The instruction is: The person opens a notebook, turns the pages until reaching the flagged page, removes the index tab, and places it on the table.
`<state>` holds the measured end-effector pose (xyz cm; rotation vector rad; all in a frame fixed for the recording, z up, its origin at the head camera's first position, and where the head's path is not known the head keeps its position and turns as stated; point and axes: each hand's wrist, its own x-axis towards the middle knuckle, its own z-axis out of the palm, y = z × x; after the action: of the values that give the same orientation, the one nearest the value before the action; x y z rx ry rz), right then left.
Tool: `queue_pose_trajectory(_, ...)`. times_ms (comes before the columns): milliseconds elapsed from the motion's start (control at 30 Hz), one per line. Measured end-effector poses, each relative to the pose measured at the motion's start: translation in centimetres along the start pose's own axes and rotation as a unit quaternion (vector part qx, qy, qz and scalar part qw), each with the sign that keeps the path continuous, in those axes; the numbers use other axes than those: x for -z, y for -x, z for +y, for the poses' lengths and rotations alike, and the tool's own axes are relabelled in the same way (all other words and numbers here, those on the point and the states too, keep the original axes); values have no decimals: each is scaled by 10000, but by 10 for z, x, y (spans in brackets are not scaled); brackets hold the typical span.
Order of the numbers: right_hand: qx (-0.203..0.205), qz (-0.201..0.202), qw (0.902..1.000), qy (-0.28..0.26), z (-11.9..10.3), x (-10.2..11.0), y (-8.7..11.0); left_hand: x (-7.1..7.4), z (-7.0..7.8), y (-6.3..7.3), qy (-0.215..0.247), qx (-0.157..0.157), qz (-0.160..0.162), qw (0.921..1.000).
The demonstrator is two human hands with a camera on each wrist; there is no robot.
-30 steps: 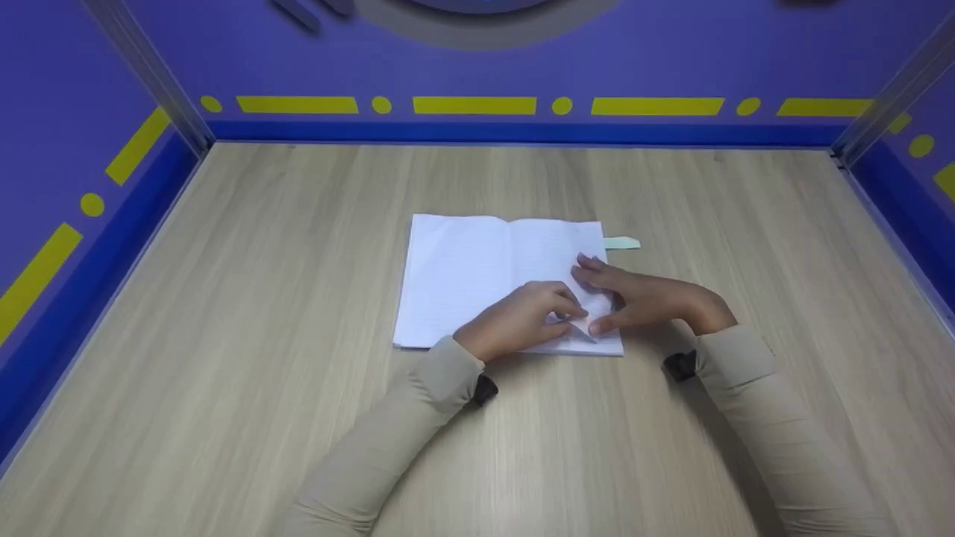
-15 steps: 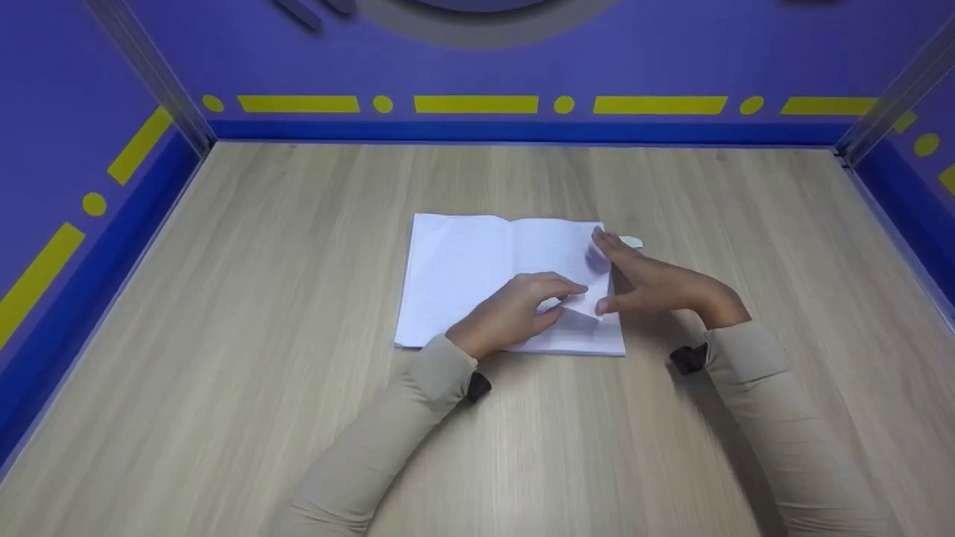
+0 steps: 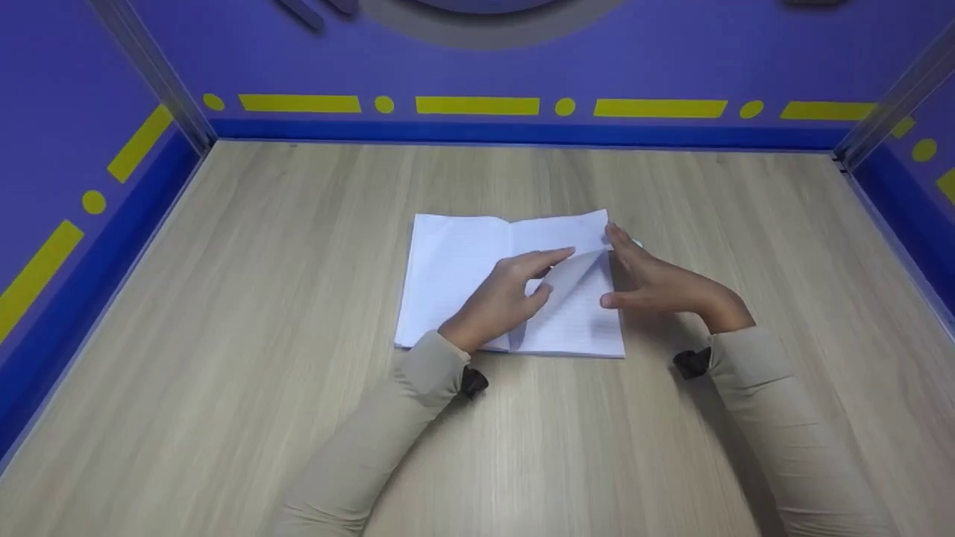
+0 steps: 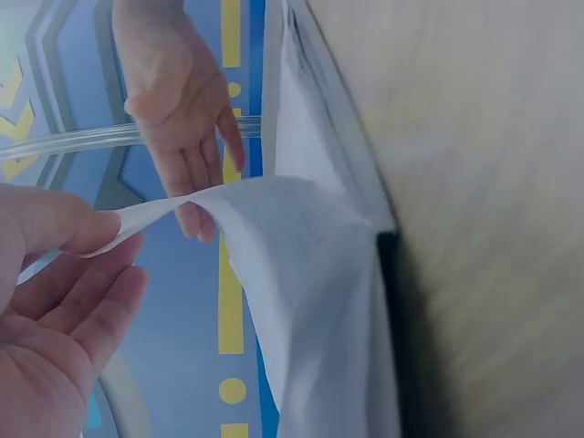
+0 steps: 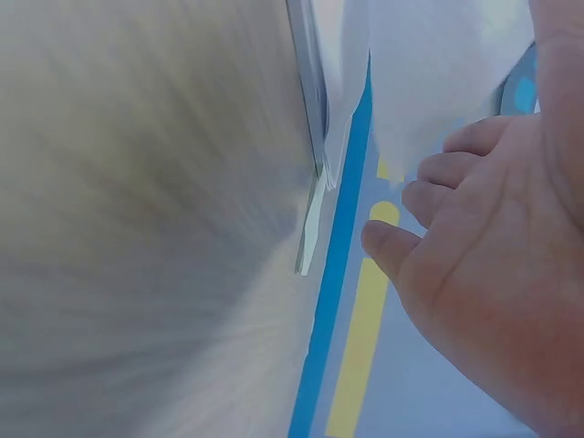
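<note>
An open notebook (image 3: 455, 280) with white lined pages lies at the middle of the table. Above its right half, my left hand (image 3: 503, 298) pinches the edge of a lifted page (image 4: 301, 246) between thumb and fingers, as the left wrist view shows. That page rises from the spine in a curve. Beside the notebook's right edge is my right hand (image 3: 664, 287), palm facing the page, fingers extended and holding nothing. A pale green tab (image 5: 312, 226) sticks out of the notebook's far right side, mostly hidden behind the right hand in the head view.
The wood-grain table (image 3: 261, 298) is bounded by purple-blue panels (image 3: 477, 74) with yellow dashes at the back and both sides. Dark wrist cameras (image 3: 692, 363) sit at the beige sleeve cuffs (image 3: 750, 358).
The left hand has lifted the page from the lower right corner and drawn it up and leftward. My right hand has moved off the page toward the notebook's right edge.
</note>
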<state>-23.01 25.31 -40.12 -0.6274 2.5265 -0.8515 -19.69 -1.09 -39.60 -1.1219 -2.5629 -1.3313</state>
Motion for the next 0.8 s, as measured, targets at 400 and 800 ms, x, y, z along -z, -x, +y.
queue_pose_trajectory(400, 134, 170, 9994, -265, 2, -1, -2, 24, 0, 1, 210, -69, 803, 9965)
queue_pose_trajectory(800, 264, -62, 9996, -90, 4, -2, 2, 57, -6, 14, 88, -86, 1214, 9925)
